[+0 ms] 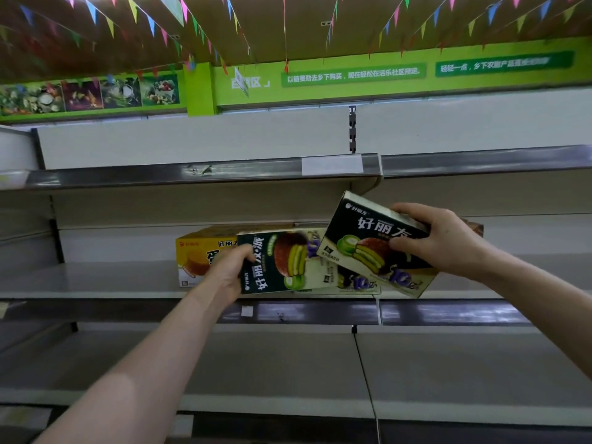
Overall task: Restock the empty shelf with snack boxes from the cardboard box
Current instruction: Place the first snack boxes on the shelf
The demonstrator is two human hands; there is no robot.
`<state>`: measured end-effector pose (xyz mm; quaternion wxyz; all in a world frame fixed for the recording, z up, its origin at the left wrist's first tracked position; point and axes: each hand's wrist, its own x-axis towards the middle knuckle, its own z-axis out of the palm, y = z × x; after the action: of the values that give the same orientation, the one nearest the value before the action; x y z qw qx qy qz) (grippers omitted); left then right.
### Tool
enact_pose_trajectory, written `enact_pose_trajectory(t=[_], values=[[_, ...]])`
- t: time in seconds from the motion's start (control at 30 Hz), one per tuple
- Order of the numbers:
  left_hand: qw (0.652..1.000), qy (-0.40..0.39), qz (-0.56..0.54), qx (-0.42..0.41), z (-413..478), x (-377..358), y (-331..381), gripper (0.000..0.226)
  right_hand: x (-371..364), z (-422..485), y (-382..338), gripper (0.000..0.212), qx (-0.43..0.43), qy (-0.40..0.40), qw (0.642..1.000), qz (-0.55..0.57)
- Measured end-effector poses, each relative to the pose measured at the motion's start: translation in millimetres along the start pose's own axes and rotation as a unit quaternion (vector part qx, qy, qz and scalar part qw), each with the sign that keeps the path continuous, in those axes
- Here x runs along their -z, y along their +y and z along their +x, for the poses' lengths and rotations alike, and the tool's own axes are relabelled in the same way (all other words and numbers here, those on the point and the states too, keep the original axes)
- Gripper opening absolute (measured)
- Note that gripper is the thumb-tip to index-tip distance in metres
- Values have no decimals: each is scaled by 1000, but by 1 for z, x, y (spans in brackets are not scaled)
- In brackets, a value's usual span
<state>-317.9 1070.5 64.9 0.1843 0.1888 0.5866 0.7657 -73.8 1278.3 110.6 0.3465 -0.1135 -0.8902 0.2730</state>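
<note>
Now, your left hand [226, 274]: grips the upright box [282, 261] (words sideways).
Your right hand [442, 238]: grips the tilted box [362, 232].

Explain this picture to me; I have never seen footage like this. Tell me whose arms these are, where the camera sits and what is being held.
There is no machine here. A person wears one wide-angle camera on the head, so you look along their own two bare arms at a shop shelf. Each grip is simply a hand. The left hand holds a dark green snack box, turned on its short end at the shelf's front. The right hand holds a second green box, tilted, over a third green box lying on the shelf. A yellow snack box stands behind the left hand.
</note>
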Motion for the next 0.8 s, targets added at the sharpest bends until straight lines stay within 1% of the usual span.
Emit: enact_pose_trajectory(t=[0.1, 0.23, 0.33, 0.47, 0.53, 0.6, 0.63, 0.7, 0.8], values=[[998, 54, -27, -10, 4, 14, 1, 24, -11, 1, -6, 51, 4, -31, 998, -62], [994, 96, -41, -18, 0, 27, 3, 31, -27, 11, -11, 48, 21, -41, 993, -112], [990, 130, -48, -27, -7, 33, 4, 21, -38, 19, -10, 48, 32, -55, 987, -145], [986, 159, -51, -26, -14, 44, 4, 19, -51, 24, -9, 54, 37, -53, 986, -156], [983, 171, -63, -24, -17, 50, 6, 19, -55, 26, -9, 54, 48, -50, 976, -207], [981, 176, -79, -27, -18, 56, 11, 20, -58, 28, -9, 56, 55, -58, 956, -282], [981, 175, -84, -28, -21, 58, 13, 20, -60, 29, -8, 57, 53, -64, 951, -298], [983, 158, -86, -25, -23, 60, 17, 19, -67, 30, -7, 56, 58, -69, 950, -297], [990, 112, -87, -16, -27, 56, 21, 20, -81, 35, -3, 58, 72, -68, 949, -300]])
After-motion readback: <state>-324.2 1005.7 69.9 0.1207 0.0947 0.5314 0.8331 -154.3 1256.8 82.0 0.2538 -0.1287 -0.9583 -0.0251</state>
